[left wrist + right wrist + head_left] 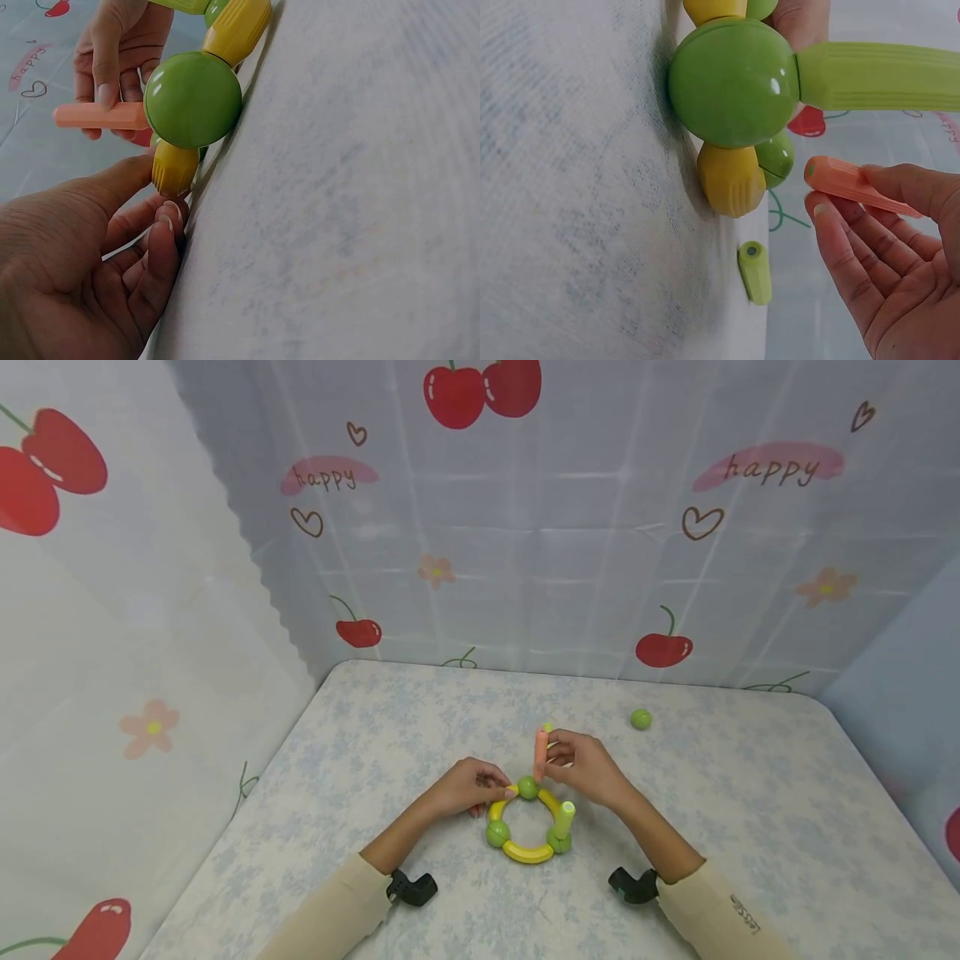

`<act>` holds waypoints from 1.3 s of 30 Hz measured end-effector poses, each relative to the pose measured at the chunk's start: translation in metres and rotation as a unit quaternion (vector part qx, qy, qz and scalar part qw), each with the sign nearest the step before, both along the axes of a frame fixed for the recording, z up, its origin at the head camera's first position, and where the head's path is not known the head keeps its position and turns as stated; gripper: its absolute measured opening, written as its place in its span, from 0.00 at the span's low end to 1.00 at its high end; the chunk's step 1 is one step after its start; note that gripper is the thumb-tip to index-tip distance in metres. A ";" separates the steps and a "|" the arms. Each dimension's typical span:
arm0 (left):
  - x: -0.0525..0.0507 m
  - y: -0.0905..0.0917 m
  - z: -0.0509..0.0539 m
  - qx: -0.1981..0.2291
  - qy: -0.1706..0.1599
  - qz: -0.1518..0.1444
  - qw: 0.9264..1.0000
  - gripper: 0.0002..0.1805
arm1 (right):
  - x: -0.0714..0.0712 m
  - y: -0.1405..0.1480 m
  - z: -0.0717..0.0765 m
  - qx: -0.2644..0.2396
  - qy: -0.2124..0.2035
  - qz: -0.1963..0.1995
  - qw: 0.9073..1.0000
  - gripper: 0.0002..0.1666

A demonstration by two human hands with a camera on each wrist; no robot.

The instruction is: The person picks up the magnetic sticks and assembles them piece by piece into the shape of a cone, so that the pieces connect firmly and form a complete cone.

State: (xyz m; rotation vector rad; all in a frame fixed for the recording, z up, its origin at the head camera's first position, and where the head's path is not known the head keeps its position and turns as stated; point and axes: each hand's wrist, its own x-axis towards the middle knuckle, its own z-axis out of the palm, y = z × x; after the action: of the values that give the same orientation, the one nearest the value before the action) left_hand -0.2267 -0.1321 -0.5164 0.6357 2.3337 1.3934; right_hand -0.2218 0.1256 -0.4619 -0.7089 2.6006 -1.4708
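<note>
A ring of curved yellow sticks (528, 853) joined by green balls (497, 834) lies on the table. A light green stick (565, 820) stands up from the ring's right-hand ball. My left hand (468, 787) pinches the yellow stick (175, 169) beside the far ball (528, 788), thumb on one side and fingers on the other. Between thumb and fingers, my right hand (585, 766) holds an orange stick (540, 755) upright. Its lower end is close to the far ball; in the right wrist view a small gap shows between them.
A loose green ball (641, 719) sits toward the back right of the table (750, 827). Another light green stick (755, 273) lies on the table beyond the ring. A patterned sheet (525, 527) hangs along the back edge.
</note>
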 end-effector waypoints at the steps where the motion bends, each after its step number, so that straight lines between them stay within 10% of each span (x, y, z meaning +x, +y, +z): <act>1: 0.000 0.000 0.000 0.001 0.002 0.001 1.000 0.07 | 0.000 0.000 0.000 0.000 0.008 0.009 1.000 0.20; 20: -0.002 -0.001 0.000 0.001 0.008 -0.011 1.000 0.09 | 0.002 -0.006 -0.004 0.016 0.038 0.047 0.998 0.14; 27: -0.002 -0.009 0.016 -0.036 -0.024 -0.057 0.997 0.16 | -0.002 -0.002 -0.008 0.045 0.023 0.082 0.995 0.11; 39: 0.017 -0.002 0.047 -0.219 0.071 -0.167 0.959 0.39 | -0.008 0.006 -0.013 0.063 -0.050 0.153 0.985 0.18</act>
State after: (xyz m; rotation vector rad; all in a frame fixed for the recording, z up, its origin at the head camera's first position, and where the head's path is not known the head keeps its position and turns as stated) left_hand -0.2097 -0.1343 -0.4693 0.9562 2.3861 0.6734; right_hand -0.2297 0.1318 -0.4745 -0.9421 2.3552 -1.2078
